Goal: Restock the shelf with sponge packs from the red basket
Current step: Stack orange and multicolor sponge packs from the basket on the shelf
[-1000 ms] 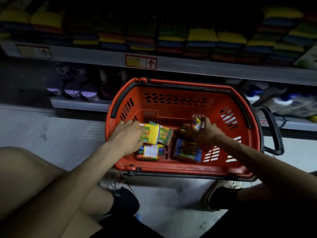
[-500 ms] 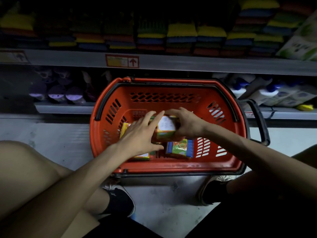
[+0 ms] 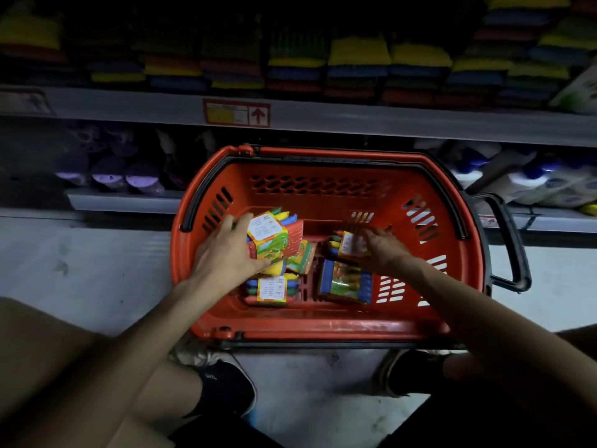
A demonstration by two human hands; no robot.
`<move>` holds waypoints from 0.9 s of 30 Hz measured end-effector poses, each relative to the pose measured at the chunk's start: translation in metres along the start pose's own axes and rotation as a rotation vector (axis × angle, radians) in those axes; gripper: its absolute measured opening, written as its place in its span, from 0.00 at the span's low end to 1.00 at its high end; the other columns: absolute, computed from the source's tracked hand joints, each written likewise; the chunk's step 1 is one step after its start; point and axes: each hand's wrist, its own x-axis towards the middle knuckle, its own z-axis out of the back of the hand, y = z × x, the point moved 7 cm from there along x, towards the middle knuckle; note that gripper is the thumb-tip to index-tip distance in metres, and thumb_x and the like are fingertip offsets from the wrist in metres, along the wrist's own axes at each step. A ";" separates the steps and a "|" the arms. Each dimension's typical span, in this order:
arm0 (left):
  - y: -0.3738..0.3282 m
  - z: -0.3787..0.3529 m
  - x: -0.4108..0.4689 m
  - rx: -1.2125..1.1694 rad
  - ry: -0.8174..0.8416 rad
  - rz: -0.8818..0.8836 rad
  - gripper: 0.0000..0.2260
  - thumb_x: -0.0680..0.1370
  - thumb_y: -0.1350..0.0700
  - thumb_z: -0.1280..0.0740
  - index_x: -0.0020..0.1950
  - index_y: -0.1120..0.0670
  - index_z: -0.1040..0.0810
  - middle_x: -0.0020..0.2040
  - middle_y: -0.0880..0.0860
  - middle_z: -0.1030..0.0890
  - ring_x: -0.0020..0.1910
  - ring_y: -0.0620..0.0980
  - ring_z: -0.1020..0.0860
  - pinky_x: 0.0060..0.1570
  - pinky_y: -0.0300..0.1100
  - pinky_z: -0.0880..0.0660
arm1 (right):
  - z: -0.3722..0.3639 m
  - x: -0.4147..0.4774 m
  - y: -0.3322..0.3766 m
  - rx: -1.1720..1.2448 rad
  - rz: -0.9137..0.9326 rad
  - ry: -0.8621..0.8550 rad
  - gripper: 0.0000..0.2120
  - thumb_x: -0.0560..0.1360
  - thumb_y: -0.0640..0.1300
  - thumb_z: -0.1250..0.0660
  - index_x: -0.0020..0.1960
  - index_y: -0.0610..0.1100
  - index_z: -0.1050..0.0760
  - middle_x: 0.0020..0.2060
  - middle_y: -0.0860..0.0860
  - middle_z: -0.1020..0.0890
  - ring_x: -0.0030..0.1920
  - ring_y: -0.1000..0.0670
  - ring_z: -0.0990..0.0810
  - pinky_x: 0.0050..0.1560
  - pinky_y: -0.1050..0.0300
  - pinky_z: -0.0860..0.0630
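The red basket [image 3: 323,328] stands on the floor in front of the shelf, between my feet. Inside lie several colourful sponge packs. My left hand [image 3: 226,253] grips a sponge pack [image 3: 274,237] with a white label, lifted above the others at the basket's left. My right hand [image 3: 382,250] holds another sponge pack [image 3: 350,244] at the right of the basket's middle. Below it a pack with blue edges [image 3: 344,284] lies flat, and one more pack [image 3: 271,289] sits at the near left. The upper shelf [image 3: 355,118] carries rows of stacked sponges [image 3: 358,63].
A yellow price tag with a red arrow [image 3: 236,113] hangs on the upper shelf edge. The lower shelf holds purple-lidded containers [image 3: 126,179] at left and white bottles with blue caps [image 3: 533,185] at right. A black basket handle [image 3: 507,240] sticks out to the right. My shoes [image 3: 226,383] flank the basket.
Both hands were together on one pack at the basket's middle. Now they have parted: the left hand holds a pack at the left, the right hand has reached down to another.
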 end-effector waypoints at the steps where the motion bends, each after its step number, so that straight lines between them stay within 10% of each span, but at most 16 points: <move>1: 0.004 -0.001 0.000 -0.050 0.011 0.022 0.44 0.68 0.41 0.21 0.79 0.49 0.37 0.67 0.53 0.30 0.64 0.58 0.23 0.58 0.51 0.24 | -0.005 0.005 -0.001 0.007 -0.010 -0.009 0.45 0.71 0.63 0.25 0.80 0.48 0.40 0.73 0.41 0.30 0.71 0.35 0.30 0.69 0.45 0.29; 16: 0.005 0.008 -0.005 -0.585 -0.010 0.029 0.38 0.65 0.54 0.16 0.70 0.41 0.29 0.61 0.49 0.26 0.56 0.46 0.23 0.56 0.42 0.25 | -0.031 0.028 0.006 0.133 -0.019 0.029 0.48 0.64 0.59 0.18 0.74 0.46 0.41 0.66 0.42 0.23 0.62 0.40 0.21 0.61 0.48 0.23; 23: 0.006 0.017 -0.013 -0.780 0.015 0.162 0.37 0.65 0.50 0.16 0.69 0.45 0.30 0.57 0.43 0.22 0.56 0.46 0.21 0.52 0.39 0.26 | -0.020 0.009 0.013 -0.119 -0.132 0.201 0.41 0.71 0.67 0.28 0.77 0.49 0.32 0.79 0.37 0.43 0.78 0.34 0.46 0.78 0.48 0.45; 27: 0.001 0.022 -0.019 -0.962 0.009 0.220 0.30 0.66 0.50 0.16 0.62 0.47 0.27 0.56 0.45 0.20 0.55 0.44 0.21 0.49 0.37 0.26 | 0.012 -0.021 0.028 0.141 -0.075 0.249 0.32 0.70 0.65 0.24 0.66 0.50 0.29 0.63 0.45 0.24 0.64 0.45 0.26 0.69 0.53 0.29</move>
